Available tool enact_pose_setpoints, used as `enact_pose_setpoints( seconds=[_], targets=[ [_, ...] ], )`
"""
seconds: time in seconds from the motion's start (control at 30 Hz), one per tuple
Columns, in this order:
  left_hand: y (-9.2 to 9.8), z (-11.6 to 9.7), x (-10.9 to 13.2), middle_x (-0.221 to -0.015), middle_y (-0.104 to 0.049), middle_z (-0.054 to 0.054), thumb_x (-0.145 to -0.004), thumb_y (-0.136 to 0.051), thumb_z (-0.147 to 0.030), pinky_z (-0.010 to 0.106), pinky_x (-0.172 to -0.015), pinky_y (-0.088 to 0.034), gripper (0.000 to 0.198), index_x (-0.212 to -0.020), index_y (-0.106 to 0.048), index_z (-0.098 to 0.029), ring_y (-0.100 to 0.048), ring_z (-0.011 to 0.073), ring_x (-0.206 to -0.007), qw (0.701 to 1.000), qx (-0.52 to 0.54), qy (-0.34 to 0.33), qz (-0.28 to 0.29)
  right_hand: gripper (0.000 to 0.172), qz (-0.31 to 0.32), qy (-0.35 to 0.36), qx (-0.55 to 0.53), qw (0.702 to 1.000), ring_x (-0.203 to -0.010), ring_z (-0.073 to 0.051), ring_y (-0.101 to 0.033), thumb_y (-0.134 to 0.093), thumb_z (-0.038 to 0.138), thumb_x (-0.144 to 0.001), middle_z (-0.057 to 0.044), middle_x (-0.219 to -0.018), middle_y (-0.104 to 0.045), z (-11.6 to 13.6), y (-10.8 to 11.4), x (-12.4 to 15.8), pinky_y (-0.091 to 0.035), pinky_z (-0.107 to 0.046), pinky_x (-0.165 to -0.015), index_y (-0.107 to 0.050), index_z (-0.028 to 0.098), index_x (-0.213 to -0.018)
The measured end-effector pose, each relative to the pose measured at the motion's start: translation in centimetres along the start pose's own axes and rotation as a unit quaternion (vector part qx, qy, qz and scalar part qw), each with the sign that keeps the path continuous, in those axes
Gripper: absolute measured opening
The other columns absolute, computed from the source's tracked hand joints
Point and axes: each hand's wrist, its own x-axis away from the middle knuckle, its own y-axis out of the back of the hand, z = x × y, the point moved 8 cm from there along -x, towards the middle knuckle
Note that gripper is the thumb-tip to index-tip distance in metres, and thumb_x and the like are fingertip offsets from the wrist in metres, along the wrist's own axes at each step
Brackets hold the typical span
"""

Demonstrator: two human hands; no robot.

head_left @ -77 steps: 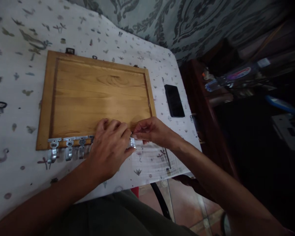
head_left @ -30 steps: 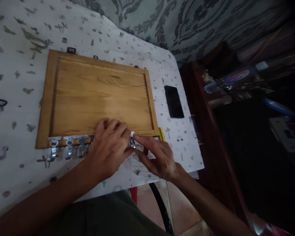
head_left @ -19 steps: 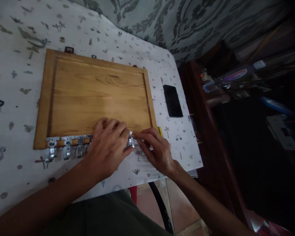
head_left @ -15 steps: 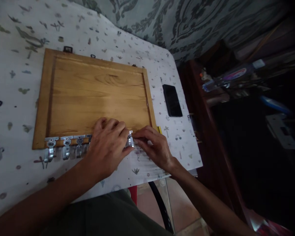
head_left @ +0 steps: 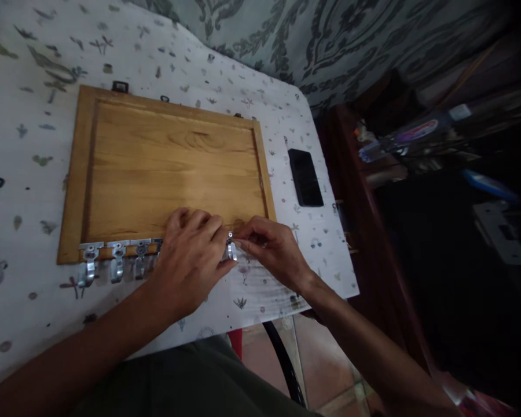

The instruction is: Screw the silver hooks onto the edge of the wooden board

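A wooden board [head_left: 169, 168] lies flat on a table under a patterned white cloth [head_left: 35, 69]. Three metal hooks [head_left: 115, 260] are fixed along its near edge at the left. My left hand [head_left: 191, 260] rests palm down over that edge, its fingers curled against a further metal hook [head_left: 231, 250]. My right hand [head_left: 271, 252] comes in from the right, its fingertips pinched together right at that hook. Whatever the pinch holds is too small to make out.
A black phone [head_left: 305, 177] lies on the cloth right of the board. The table ends just past it, with a dark wooden shelf [head_left: 373, 174] carrying bottles and clutter beyond. Small black hangers [head_left: 120, 87] show at the board's far edge.
My right hand has shifted from lying low beside the hook to pinching at it from the right. A yellow item seen by the board's corner is now covered. My left hand has stayed put.
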Motion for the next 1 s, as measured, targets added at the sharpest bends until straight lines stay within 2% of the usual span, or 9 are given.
enact_pose_setpoints(
  seconds=[0.17, 0.3, 0.4, 0.53, 0.67, 0.77, 1.0],
  targets=[
    [-0.1, 0.0, 0.0, -0.100, -0.069, 0.009, -0.089, -0.072, -0.034, 0.055, -0.097, -0.043, 0.021, -0.098, -0.069, -0.015, -0.058, 0.0312, -0.100, 1.000, -0.003, -0.005, 0.002, 0.021, -0.003, -0.006, -0.009, 1.000, -0.066, -0.012, -0.057, -0.074, 0.034, -0.090, 0.000, -0.073, -0.066, 0.0, 0.0, -0.1, -0.045, -0.027, -0.061, -0.068, 0.020, -0.076],
    [-0.2, 0.0, 0.0, -0.099, -0.069, 0.009, -0.089, -0.073, -0.035, 0.055, -0.097, -0.044, 0.023, -0.098, -0.069, -0.015, -0.059, 0.0314, -0.100, 1.000, -0.003, -0.003, 0.003, 0.037, 0.016, -0.047, -0.047, 0.998, -0.063, -0.011, -0.055, -0.074, 0.052, -0.087, 0.000, -0.069, -0.064, -0.2, 0.1, -0.4, -0.044, -0.026, -0.058, -0.067, 0.019, -0.073],
    [-0.1, 0.0, 0.0, -0.099, -0.069, 0.009, -0.088, -0.075, -0.034, 0.055, -0.095, -0.044, 0.023, -0.098, -0.069, -0.014, -0.060, 0.0318, -0.100, 1.000, -0.003, -0.003, 0.001, 0.042, 0.047, -0.077, -0.065, 0.994, -0.061, -0.011, -0.054, -0.075, 0.058, -0.083, 0.001, -0.067, -0.062, -0.1, 0.0, -0.8, -0.043, -0.025, -0.055, -0.066, 0.019, -0.072],
    [0.0, -0.1, 0.1, -0.100, -0.069, 0.009, -0.087, -0.076, -0.035, 0.056, -0.097, -0.043, 0.025, -0.098, -0.069, -0.014, -0.059, 0.0316, -0.101, 1.000, 0.001, -0.005, -0.004, 0.027, 0.100, -0.098, -0.035, 0.990, -0.062, -0.011, -0.055, -0.077, 0.044, -0.080, 0.001, -0.068, -0.063, 0.4, -0.6, -1.2, -0.045, -0.025, -0.056, -0.067, 0.019, -0.077],
    [0.0, 0.0, 0.1, -0.100, -0.070, 0.008, -0.088, -0.076, -0.035, 0.055, -0.097, -0.044, 0.022, -0.097, -0.069, -0.016, -0.059, 0.0309, -0.100, 1.000, 0.003, -0.002, -0.006, 0.009, 0.086, -0.085, 0.078, 0.990, -0.063, -0.013, -0.058, -0.071, 0.025, -0.077, 0.001, -0.069, -0.064, 1.2, -0.7, -1.4, -0.046, -0.027, -0.059, -0.064, 0.020, -0.076],
    [0.0, 0.0, 0.0, -0.098, -0.069, 0.007, -0.087, -0.077, -0.034, 0.054, -0.096, -0.044, 0.022, -0.096, -0.069, -0.016, -0.060, 0.0307, -0.099, 1.000, 0.005, -0.002, -0.011, 0.010, 0.068, -0.077, 0.133, 0.986, -0.062, -0.013, -0.057, -0.069, 0.021, -0.076, 0.000, -0.070, -0.064, 1.9, -0.8, -1.3, -0.045, -0.027, -0.059, -0.060, 0.021, -0.074],
    [0.2, 0.0, 0.0, -0.096, -0.069, 0.007, -0.085, -0.079, -0.032, 0.054, -0.095, -0.045, 0.022, -0.095, -0.069, -0.015, -0.061, 0.0304, -0.099, 1.000, 0.007, -0.006, -0.026, 0.013, 0.071, -0.101, 0.175, 0.977, -0.062, -0.014, -0.059, -0.066, 0.021, -0.081, 0.001, -0.070, -0.066, 2.4, -1.1, -0.8, -0.043, -0.028, -0.061, -0.053, 0.022, -0.077]
  ],
)
